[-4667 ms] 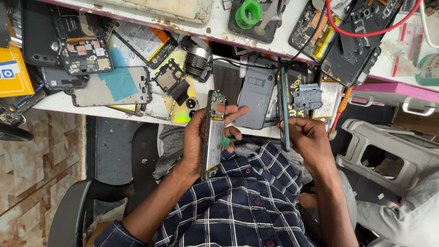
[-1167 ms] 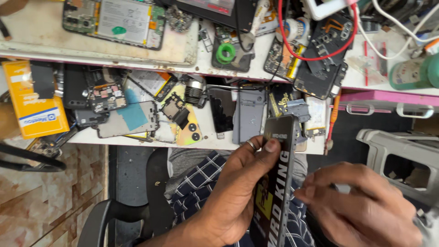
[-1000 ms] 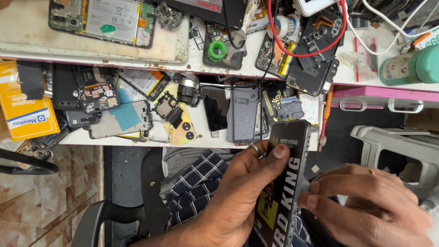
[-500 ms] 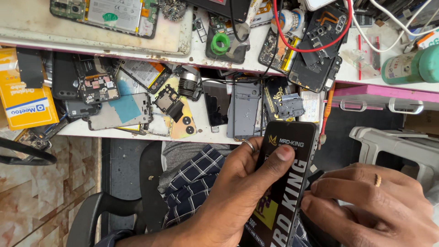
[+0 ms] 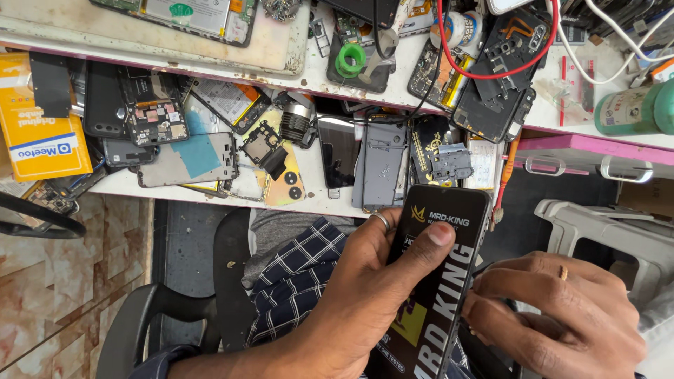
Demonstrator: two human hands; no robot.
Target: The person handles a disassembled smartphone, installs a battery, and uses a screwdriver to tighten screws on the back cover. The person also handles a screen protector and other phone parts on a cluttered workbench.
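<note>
Below, both hands, left (image 5: 365, 295) and right (image 5: 554, 316), grip a black phone-shaped package (image 5: 439, 281); an orange box (image 5: 35, 119) lies far left.

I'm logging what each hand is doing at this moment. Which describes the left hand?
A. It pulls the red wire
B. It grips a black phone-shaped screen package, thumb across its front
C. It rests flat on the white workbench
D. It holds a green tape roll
B: the left hand wraps the black screen package, its thumb lying on the front near the top, while the right hand touches the package's right edge.
</note>
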